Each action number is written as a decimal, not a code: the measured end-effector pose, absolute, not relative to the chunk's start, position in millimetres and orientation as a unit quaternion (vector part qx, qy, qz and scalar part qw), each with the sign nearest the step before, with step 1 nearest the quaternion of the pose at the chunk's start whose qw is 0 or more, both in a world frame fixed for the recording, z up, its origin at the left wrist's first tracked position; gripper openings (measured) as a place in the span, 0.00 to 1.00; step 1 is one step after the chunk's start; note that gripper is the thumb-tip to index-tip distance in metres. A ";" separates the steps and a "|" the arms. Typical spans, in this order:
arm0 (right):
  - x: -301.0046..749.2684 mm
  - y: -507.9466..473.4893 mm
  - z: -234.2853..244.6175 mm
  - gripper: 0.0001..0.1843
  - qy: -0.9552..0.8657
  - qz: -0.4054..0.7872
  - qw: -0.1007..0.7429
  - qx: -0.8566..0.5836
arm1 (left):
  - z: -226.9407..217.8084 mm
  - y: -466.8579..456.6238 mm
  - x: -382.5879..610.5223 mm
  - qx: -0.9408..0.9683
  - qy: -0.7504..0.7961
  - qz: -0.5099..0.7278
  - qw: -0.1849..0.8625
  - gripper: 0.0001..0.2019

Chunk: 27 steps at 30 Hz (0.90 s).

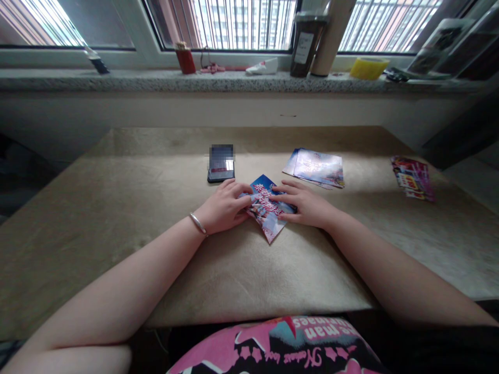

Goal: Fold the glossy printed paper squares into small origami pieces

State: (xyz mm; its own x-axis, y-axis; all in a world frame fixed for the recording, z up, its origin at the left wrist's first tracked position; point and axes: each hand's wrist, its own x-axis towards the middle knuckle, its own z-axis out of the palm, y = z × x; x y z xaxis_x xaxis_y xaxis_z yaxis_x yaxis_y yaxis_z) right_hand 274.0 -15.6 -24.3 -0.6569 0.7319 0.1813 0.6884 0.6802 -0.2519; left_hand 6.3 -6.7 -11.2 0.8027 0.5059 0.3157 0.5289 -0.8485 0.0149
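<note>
a shiny paper (pixel 265 205) is laid on the tan table (pixel 117 197), near the middle, and is touched by both hands. its left edge is covered by the fingers of the left hand (pixel 226 205), which are bent and kept close together; whether the edge is pinched cannot be told. its right side is pressed by the right hand (pixel 307 205), whose fingers are spread out flat.

the paper is turned like a diamond. one corner is pointed at the person and one at the window, and its long way is run between those two. it is coloured deep blue at the far end and pale pink at the near end, with big red-and-white letters set on a slant.

a phone (pixel 221 161) is placed just past the left hand. a pile of pale papers (pixel 317 166) is set beyond the right hand, and pink cards (pixel 414 179) are spread farther right.
</note>
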 end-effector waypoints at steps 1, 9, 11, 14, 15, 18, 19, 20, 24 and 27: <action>274.5 -15.4 -24.2 0.28 -0.908 0.077 0.135 -0.389 | -8.7 -6.3 5.4 -0.951 -0.270 -0.140 0.051 0.10; 278.9 -14.3 -18.2 0.19 -0.917 0.061 0.154 -0.364 | 0.0 -5.6 -2.3 -0.962 -0.247 -0.050 0.104 0.14; 280.6 -14.3 -16.4 0.16 -0.918 0.060 0.150 -0.361 | 0.4 -6.2 -3.2 -0.959 -0.252 -0.041 0.119 0.14; 283.6 -14.4 -14.6 0.15 -0.920 0.060 0.134 -0.363 | 3.1 -7.6 -3.5 -0.953 -0.271 -0.014 0.135 0.13; 284.6 -14.5 -13.8 0.15 -0.920 0.060 0.127 -0.365 | 4.6 -8.0 -3.5 -0.951 -0.278 -0.002 0.138 0.13; 287.1 -15.8 -10.2 0.14 -0.921 0.059 0.111 -0.370 | 9.2 -8.8 -3.9 -0.944 -0.298 0.028 0.139 0.12; 287.8 -16.5 -8.5 0.14 -0.921 0.060 0.107 -0.371 | 10.3 -8.8 -4.3 -0.942 -0.304 0.034 0.138 0.11; 288.4 -17.4 -6.5 0.14 -0.921 0.063 0.104 -0.370 | 11.1 -8.7 -4.8 -0.941 -0.308 0.037 0.137 0.11; 290.8 -20.6 0.2 0.16 -0.922 0.071 0.088 -0.370 | 11.5 -7.6 -7.4 -0.941 -0.309 0.041 0.131 0.12; 291.5 -21.5 1.0 0.19 -0.921 0.063 0.079 -0.375 | 11.5 -6.5 -8.9 -0.944 -0.299 0.044 0.130 0.12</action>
